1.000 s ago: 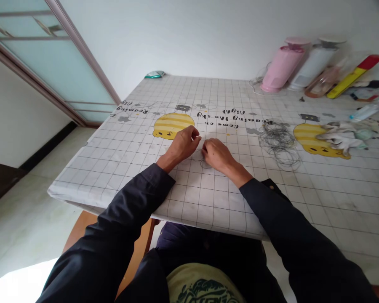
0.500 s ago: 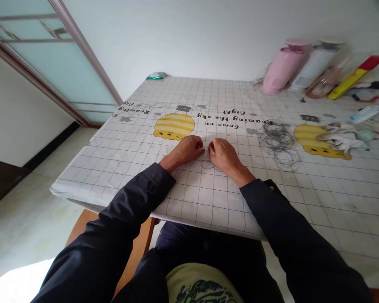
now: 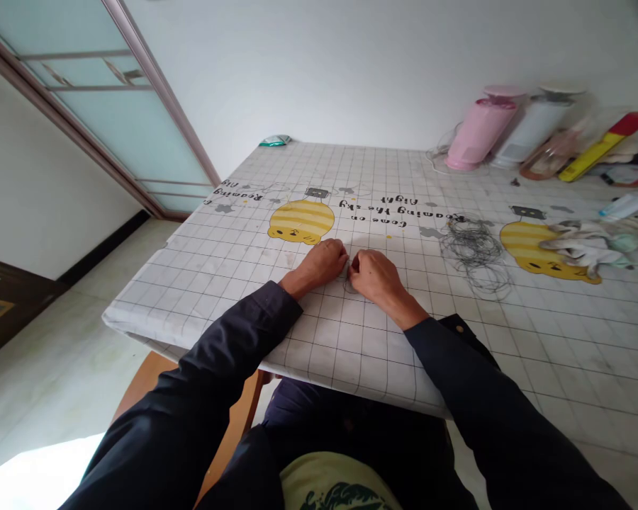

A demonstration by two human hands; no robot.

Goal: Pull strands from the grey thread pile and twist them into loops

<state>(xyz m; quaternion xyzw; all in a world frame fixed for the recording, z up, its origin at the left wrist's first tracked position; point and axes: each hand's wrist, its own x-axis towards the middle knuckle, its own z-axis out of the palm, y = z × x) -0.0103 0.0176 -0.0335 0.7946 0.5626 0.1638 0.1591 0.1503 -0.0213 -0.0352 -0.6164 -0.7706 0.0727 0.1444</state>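
My left hand (image 3: 324, 263) is closed in a pinch just left of my right hand (image 3: 373, 275), whose fingers are pinched too. Between the fingertips runs a thin wire (image 3: 347, 285), a small curl of it showing under the hands; its far ends are hidden. Both hands are low over the checked tablecloth (image 3: 351, 340), near the printed yellow bear. To the right of my right hand lies a loose tangle of dark thin wire (image 3: 473, 249).
At the back right stand a pink cylinder (image 3: 481, 131), a white cylinder (image 3: 534, 127) and a yellow and red box (image 3: 600, 152). A crumpled cloth (image 3: 588, 241) lies at the right. A green packet (image 3: 275, 141) is at the back left corner.
The whole view has shifted, so the table sits slightly lower and further right. My hands are closer together, and less of the wire loop shows beneath them.
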